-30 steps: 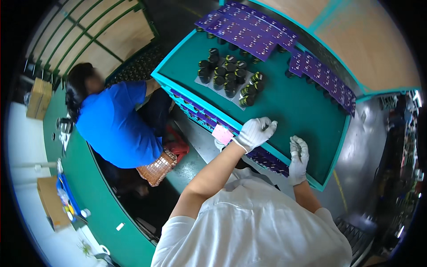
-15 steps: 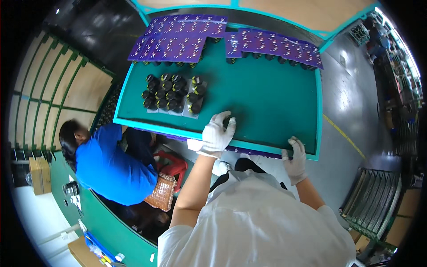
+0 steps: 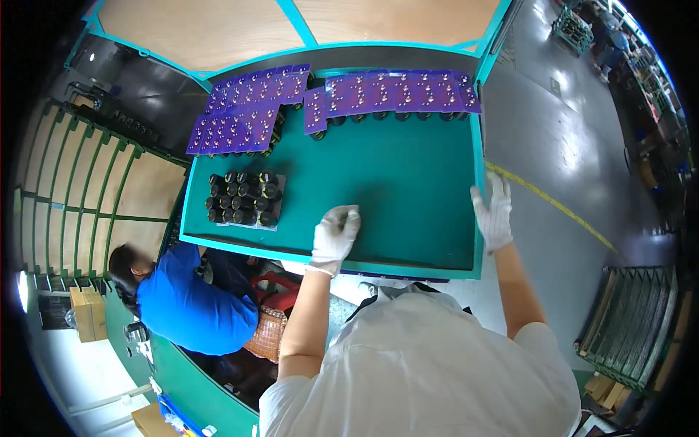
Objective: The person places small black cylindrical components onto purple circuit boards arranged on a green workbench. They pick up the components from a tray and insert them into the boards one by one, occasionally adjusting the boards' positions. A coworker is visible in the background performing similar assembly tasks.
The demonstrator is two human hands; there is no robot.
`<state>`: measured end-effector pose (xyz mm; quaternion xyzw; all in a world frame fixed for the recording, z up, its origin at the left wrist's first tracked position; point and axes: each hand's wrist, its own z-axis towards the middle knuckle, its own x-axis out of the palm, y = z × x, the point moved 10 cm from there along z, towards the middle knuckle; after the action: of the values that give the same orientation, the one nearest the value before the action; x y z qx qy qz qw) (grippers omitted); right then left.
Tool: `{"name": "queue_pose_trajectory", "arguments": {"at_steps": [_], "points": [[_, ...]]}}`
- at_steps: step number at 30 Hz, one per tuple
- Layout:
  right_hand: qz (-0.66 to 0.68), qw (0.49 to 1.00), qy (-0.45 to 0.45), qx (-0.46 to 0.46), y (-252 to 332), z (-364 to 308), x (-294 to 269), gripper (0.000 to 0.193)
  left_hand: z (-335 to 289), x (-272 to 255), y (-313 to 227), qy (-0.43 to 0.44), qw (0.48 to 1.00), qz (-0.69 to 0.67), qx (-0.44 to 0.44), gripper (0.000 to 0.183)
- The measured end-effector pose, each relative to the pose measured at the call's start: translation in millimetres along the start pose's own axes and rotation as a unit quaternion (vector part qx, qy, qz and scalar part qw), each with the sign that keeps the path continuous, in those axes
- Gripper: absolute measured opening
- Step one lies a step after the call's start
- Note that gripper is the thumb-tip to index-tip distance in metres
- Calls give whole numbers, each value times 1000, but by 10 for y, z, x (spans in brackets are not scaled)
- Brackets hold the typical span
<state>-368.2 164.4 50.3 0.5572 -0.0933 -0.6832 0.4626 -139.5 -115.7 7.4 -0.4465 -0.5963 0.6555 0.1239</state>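
Observation:
My left hand (image 3: 336, 239), in a white glove, is over the teal table top (image 3: 408, 182) close to its near edge. Its fingers are curled in with the thumb against them, and nothing shows in them. My right hand (image 3: 495, 215), also gloved, is at the table's right rim (image 3: 477, 251) with fingers stretched and thumb apart, holding nothing. Left of my left hand, several black cylindrical parts with yellow bands (image 3: 244, 198) stand in rows on a pale panel. Along the far side lie purple boards with small metallic dots (image 3: 244, 130), and more purple boards (image 3: 389, 95), resting on similar black parts.
A person in a blue top (image 3: 196, 306) sits at the lower left beside a green bench (image 3: 175, 386). Teal-framed wooden panels (image 3: 393, 25) rise beyond the table. A slatted rack (image 3: 630, 320) stands on the floor at right, near a yellow floor line (image 3: 561, 207).
My right hand has moved from the near right corner up along the right rim. My left hand's fingers have curled closer together. The whole view has shifted, with the table now appearing further left.

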Motion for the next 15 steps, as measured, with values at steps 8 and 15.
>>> {"name": "queue_pose_trajectory", "arguments": {"at_steps": [8, 15], "points": [[-132, 987, 60, 66, -1076, 1597, 994, 97, 947, 1050, -732, -64, 963, 217, 144, 31], [-167, 983, 78, 22, -1030, 1905, 1166, 103, 1801, 1397, -671, -173, 936, 305, 1, 60]]}}
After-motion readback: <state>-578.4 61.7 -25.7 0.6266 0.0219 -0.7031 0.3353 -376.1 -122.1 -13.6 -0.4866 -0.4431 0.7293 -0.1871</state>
